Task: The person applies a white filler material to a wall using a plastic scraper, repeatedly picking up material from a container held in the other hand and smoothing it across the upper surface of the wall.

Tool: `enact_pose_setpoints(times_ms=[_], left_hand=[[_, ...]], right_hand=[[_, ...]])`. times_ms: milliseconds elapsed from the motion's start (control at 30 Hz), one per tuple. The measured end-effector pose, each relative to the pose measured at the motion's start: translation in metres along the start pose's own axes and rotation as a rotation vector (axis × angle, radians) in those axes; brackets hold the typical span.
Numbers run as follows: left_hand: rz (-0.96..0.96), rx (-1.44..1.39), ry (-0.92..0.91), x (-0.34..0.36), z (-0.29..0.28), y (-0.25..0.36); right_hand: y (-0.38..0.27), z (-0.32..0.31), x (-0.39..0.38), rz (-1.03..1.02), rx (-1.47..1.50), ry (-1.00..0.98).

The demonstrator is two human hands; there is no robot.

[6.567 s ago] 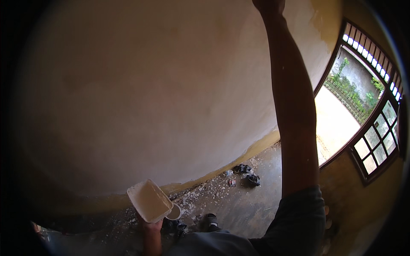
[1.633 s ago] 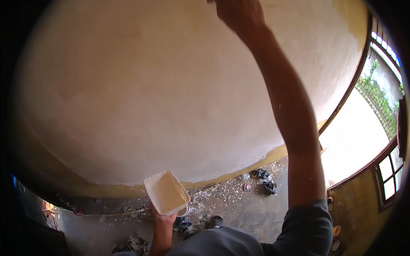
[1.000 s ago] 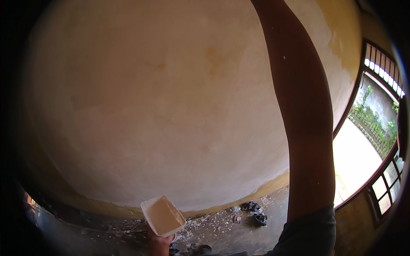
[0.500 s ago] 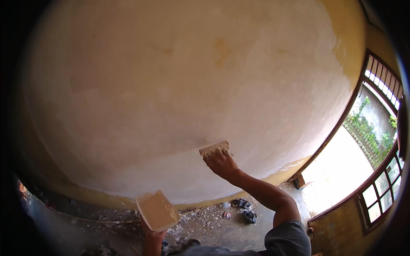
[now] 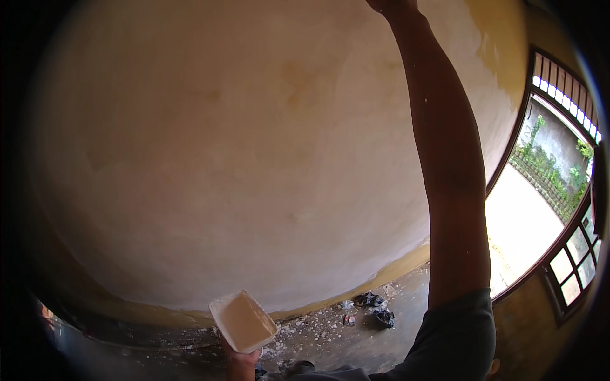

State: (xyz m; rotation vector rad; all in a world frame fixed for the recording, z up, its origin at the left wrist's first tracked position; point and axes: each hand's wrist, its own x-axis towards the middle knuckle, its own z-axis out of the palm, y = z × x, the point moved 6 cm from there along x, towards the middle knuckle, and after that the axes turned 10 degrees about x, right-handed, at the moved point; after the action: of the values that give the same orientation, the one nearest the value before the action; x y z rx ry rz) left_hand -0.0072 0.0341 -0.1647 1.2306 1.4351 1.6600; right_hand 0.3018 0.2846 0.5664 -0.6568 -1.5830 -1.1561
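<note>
My left hand (image 5: 240, 363) grips from below a white square tray (image 5: 243, 320) holding pale putty, low in the view near the foot of the wall. My right arm (image 5: 445, 165) stretches straight up against the cream plastered wall (image 5: 241, 159). My right hand (image 5: 391, 5) reaches the top edge of the picture and is mostly cut off there, so whatever it holds is hidden.
A yellow band (image 5: 394, 270) runs along the wall's base. Plaster rubble (image 5: 298, 330) and dark crumpled bags (image 5: 375, 308) lie on the concrete floor. At the right are an open doorway (image 5: 527, 216) and a barred window (image 5: 572, 254).
Half a second ago my right hand pressed a flat blade to the wall at mid height; it has now swept up to the top. The tray has stayed put.
</note>
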Motion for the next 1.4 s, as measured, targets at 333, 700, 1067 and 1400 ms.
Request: enact_pose_setpoints(times_ms=[333,700,1067,1400], left_hand=[[0.195,0.382,-0.028,0.008,-0.017,0.03],[-0.546,-1.24,-0.07,0.022,-0.051,0.025],[-0.701,-1.245,-0.258,0.027,-0.103,0.04],[-0.774,-1.157,-0.266,0.028,-0.136,0.036]], right_hand=[[-0.2,-0.028,-0.432,0.478,0.186,-0.248],[-0.402,-0.094,-0.484,2.07,1.369,-0.09],[-0.555,-0.083,-0.395,1.181,0.986,-1.081],[-0.572,-0.081,-0.377,1.167,0.823,-0.978]])
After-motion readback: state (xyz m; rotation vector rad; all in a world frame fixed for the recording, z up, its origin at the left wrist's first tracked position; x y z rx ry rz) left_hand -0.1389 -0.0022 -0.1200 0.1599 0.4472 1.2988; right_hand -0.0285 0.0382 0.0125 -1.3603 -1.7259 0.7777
